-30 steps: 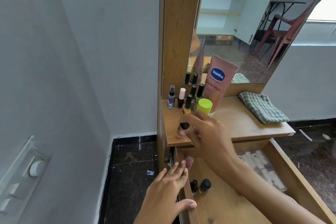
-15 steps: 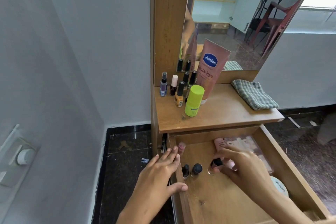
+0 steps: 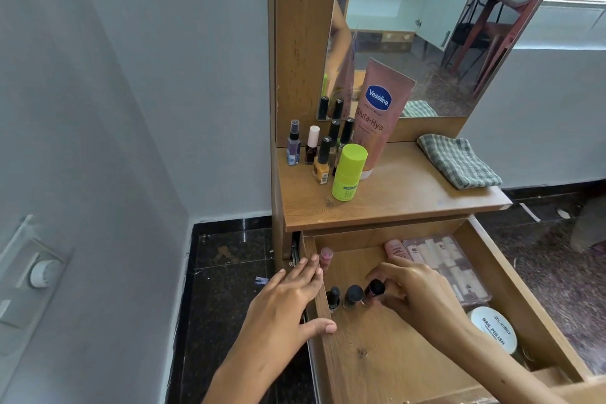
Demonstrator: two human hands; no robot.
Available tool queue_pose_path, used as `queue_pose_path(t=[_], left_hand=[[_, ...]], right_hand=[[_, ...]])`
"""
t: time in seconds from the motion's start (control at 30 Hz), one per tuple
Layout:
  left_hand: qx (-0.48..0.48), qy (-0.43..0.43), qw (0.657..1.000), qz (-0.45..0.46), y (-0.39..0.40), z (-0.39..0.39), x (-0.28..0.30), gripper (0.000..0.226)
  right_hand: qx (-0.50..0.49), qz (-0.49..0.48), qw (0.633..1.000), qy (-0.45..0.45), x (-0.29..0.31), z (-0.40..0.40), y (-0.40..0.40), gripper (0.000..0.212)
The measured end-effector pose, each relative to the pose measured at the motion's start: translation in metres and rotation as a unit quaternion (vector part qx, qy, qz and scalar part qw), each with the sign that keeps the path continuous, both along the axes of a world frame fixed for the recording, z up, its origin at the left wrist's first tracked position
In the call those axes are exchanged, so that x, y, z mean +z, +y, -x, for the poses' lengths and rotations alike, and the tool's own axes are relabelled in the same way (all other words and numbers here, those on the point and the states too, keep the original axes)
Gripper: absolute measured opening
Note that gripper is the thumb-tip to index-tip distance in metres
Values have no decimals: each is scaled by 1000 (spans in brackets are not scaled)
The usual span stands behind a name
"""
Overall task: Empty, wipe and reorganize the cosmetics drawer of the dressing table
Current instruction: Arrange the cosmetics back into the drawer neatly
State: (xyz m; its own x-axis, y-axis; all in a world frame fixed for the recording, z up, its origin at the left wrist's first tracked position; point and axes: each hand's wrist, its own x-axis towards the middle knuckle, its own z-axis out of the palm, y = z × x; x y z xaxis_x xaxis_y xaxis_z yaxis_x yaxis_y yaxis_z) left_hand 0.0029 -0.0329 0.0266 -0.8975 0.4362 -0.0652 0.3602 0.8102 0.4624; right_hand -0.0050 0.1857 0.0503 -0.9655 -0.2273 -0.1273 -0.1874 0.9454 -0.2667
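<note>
The wooden drawer (image 3: 387, 351) stands pulled out below the dressing table top (image 3: 406, 193). My right hand (image 3: 413, 292) is inside it, fingers closed on a small black-capped nail polish bottle (image 3: 373, 290) next to two other dark-capped bottles (image 3: 344, 297) along the left wall. My left hand (image 3: 288, 302) rests flat on the drawer's left rim, thumb hooked inside, holding nothing. A pink bottle (image 3: 326, 256), a pink tube (image 3: 395, 248), a clear case of small bottles (image 3: 449, 262) and a white nail polish remover jar (image 3: 495, 330) also lie in the drawer.
On the top stand a Vaseline tube (image 3: 382, 118), a lime-green bottle (image 3: 347, 172), several small bottles (image 3: 314, 147) and a folded checked cloth (image 3: 459, 164). A mirror (image 3: 426, 26) rises behind. A grey wall (image 3: 114, 108) is close on the left; dark floor below.
My right hand carried the black-capped bottle from the table top down into the drawer and moved it left beside the two dark-capped bottles. My left hand stayed on the drawer rim.
</note>
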Motion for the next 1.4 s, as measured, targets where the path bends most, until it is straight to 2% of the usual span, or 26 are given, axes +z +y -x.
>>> queue_pose_path(t=[0.33, 0.47, 0.6, 0.67, 0.73, 0.8, 0.83, 0.93, 1.0, 1.03, 1.17, 1.23, 1.33, 1.4], left_hand=[[-10, 5, 1000, 20, 0, 1, -2, 82], [-17, -5, 1000, 22, 0, 3, -5, 82], [-33, -18, 999, 31, 1, 9, -5, 86], [-46, -19, 998, 41, 2, 12, -3, 100], [-53, -3, 998, 28, 2, 12, -4, 109], [-68, 51, 995, 58, 0, 15, -2, 95], [-57, 45, 994, 85, -1, 17, -5, 82], [-54, 83, 990, 103, 1, 16, -9, 48], [-83, 85, 987, 105, -1, 19, -14, 43], [-75, 51, 991, 103, -1, 20, -12, 42], [-50, 12, 993, 107, -2, 19, -12, 47], [-83, 80, 989, 92, -2, 24, -22, 56], [-73, 154, 983, 62, -1, 24, -10, 46], [-59, 74, 994, 57, -3, 19, -9, 45]], right_hand=[[6, -41, 999, 19, 12, -2, 3, 41], [4, 15, 989, 144, 33, 1, -5, 29], [68, 76, 963, 249, 57, 24, -47, 17], [84, 90, 951, 283, 64, 45, -73, 21], [72, 75, 957, 271, 70, 70, -100, 36], [52, 17, 967, 247, 76, 94, -123, 56], [44, -4, 970, 239, 79, 104, -131, 63], [25, -39, 977, 209, 88, 120, -146, 73], [8, -65, 982, 180, 92, 125, -150, 79], [1, -73, 983, 168, 93, 127, -152, 79], [-1, -76, 976, 204, 95, 127, -148, 47], [13, -69, 972, 223, 93, 127, -142, 39], [40, -38, 970, 238, 91, 120, -128, 27], [56, 13, 971, 231, 91, 106, -113, 16]])
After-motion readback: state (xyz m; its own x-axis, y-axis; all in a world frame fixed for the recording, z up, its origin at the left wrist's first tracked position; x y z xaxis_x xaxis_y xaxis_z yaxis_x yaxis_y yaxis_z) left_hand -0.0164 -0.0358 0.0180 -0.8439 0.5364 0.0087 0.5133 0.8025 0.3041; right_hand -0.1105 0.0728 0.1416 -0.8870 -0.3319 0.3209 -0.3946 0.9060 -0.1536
